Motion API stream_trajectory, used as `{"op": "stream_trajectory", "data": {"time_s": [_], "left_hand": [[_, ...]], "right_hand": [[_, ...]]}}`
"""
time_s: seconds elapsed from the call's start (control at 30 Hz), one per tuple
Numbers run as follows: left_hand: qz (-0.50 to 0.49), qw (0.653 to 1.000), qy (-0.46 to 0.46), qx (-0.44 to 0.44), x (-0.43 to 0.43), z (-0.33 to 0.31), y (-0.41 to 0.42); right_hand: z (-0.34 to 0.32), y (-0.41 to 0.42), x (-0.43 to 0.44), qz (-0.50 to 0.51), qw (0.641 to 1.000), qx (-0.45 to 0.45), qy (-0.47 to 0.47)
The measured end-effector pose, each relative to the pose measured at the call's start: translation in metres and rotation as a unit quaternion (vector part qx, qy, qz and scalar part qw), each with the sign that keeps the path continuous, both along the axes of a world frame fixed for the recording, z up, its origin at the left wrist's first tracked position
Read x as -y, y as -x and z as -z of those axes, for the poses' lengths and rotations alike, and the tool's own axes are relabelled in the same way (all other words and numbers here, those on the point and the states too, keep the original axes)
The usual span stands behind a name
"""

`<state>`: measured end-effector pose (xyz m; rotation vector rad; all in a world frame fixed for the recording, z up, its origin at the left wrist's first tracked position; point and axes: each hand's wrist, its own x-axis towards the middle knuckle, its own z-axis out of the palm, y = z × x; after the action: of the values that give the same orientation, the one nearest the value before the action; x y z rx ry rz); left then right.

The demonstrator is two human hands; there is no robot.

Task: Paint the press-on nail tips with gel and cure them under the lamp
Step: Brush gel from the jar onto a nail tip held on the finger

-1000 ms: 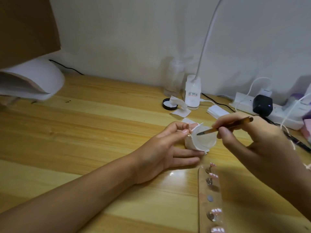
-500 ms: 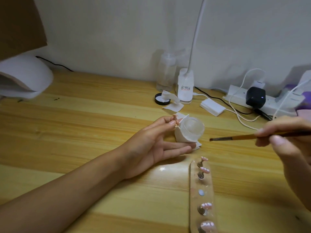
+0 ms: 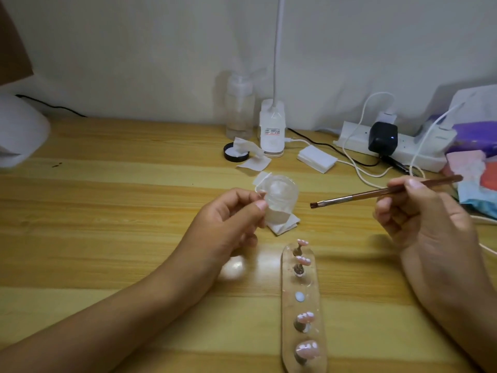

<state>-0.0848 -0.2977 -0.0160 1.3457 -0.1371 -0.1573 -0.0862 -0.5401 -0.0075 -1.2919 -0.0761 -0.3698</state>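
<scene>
A clear holder strip (image 3: 290, 305) lies on the wooden table (image 3: 107, 224) at the lower middle, with several pink nail tips (image 3: 306, 317) standing on small posts. Behind it a small clear gel jar (image 3: 278, 196) sits on a white wipe. My left hand (image 3: 231, 224) is at the jar's left side, fingers curled, thumb and forefinger pinching a small white piece against the jar. My right hand (image 3: 419, 219) holds a brown brush (image 3: 376, 193) in the air, bristle end pointing left, clear of the jar. The white curing lamp (image 3: 18, 135) is at the far left edge.
At the back stand a clear bottle (image 3: 239, 111), a white desk lamp base (image 3: 272, 127), a black lid (image 3: 235, 152) with wipes, a pad stack (image 3: 317, 158) and a power strip (image 3: 390, 146) with cables. Coloured packets (image 3: 476, 168) lie at the right edge.
My right hand pulled the brush out of the jar and back to the right. My left hand's lower fingers curled in from lying flat. The view shifted, sliding the curing lamp further left.
</scene>
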Motion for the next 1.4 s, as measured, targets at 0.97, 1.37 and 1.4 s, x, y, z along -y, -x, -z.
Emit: {"op": "stream_trajectory", "data": {"time_s": [0.97, 1.37, 1.4], "left_hand": [[0.048, 0.997, -0.052, 0.043, 0.0038, -0.0066, 0.0060], [0.064, 0.997, -0.020, 0.048, 0.0023, -0.0028, 0.0045], [0.068, 0.996, -0.019, 0.050, 0.0024, -0.0025, 0.0039]], "right_hand": [[-0.0005, 0.0048, -0.0035, -0.116, 0.992, 0.005, 0.056], [0.0009, 0.0010, -0.0004, -0.143, 0.990, 0.000, 0.020], [0.0007, 0.0000, 0.0001, -0.144, 0.990, 0.000, 0.010]]}}
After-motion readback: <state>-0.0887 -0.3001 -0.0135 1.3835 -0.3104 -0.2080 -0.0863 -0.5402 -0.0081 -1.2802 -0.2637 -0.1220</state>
